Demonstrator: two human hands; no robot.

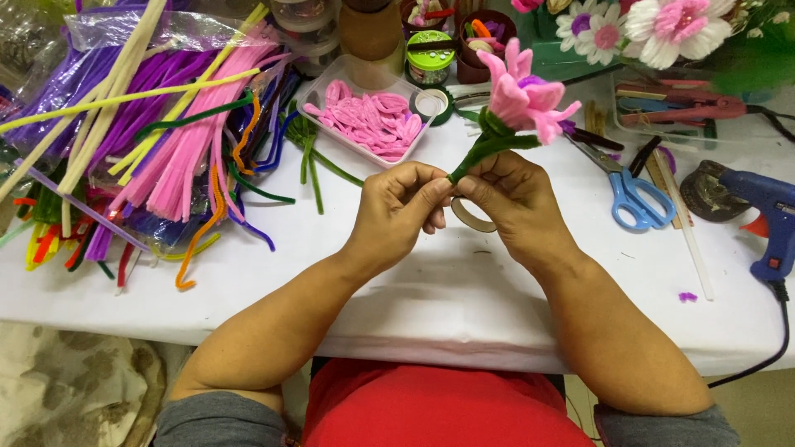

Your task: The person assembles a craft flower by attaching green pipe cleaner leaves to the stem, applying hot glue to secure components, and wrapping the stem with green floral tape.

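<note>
Pink pipe-cleaner flower point(522, 87) rises above both hands, left grip point(397, 207) and right grip point(505, 199) pinching its green stem point(484, 149).

White table point(464, 298) with scissors point(629, 192), glue gun point(766, 219)

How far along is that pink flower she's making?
The head looks done: the pink pipe-cleaner flower already has its petals and a green collar beneath them. In hand is the green stem: the left hand and the right hand both pinch its lower end. Left, probably: finishing the stem. A tray of pink petal loops, scissors and a blue glue gun lie nearby.
</note>
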